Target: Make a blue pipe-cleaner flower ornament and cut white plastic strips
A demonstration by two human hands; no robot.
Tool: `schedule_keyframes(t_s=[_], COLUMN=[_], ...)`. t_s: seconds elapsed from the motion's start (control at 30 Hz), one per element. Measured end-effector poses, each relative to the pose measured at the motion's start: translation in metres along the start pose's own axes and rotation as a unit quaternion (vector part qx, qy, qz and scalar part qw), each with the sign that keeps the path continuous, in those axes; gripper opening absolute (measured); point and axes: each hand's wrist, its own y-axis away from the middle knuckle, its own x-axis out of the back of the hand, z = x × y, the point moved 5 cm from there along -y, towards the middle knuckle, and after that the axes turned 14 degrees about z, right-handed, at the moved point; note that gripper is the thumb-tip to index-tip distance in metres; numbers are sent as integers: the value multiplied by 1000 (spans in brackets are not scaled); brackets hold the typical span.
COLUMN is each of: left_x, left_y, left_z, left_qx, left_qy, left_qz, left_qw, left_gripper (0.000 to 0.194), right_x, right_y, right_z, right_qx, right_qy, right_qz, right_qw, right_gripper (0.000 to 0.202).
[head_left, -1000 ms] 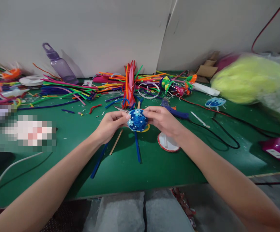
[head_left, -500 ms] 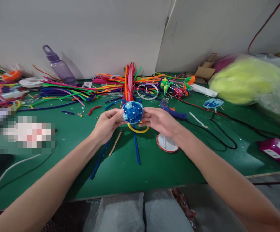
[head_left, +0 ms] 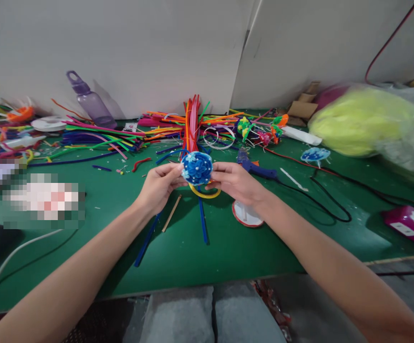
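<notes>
Between my two hands, above the green table, is a round blue pipe-cleaner flower (head_left: 197,168) with small white beads and light blue bits on its face. My left hand (head_left: 160,185) pinches its left edge with thumb and fingers. At the right edge, the fingers of my right hand (head_left: 233,181) are closed on it. Just below the flower, a yellow ring (head_left: 206,194) shows in part. Blue pipe cleaners (head_left: 202,221) and a thin wooden stick (head_left: 172,213) lie on the table under my hands. Near my right wrist sits a white disc with a red rim (head_left: 247,214).
Colourful pipe cleaners (head_left: 103,136) are heaped along the wall beside a purple bottle (head_left: 96,105). A blue glue gun (head_left: 259,169) with a black cord lies to the right. Farther right are another blue flower (head_left: 315,154), a yellow-green bagged bundle (head_left: 362,121) and a magenta box (head_left: 409,226).
The view has shifted very slightly. Both hands keep their hold on the blue flower, which sits nearly in the same place.
</notes>
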Motion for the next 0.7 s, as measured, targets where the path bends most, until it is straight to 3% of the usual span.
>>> schedule_keyframes(t_s=[0.23, 0.43, 0.7], left_x=[2, -3, -4], left_y=[0, 2, 4], left_z=[0, -3, -5], left_qx=[-34, -23, 16], left_qy=[-4, 25, 52], left_qz=[31, 16, 9], left_qw=[999, 999, 998], left_gripper=[30, 29, 25], right_x=[0, -2, -7], right_y=[-4, -3, -4], right_z=[3, 6, 6], right_qx=[19, 0, 77], right_qy=[-9, 9, 106], right_qz=[9, 3, 57], right_qw=[1000, 1000, 990], right_gripper=[21, 25, 28])
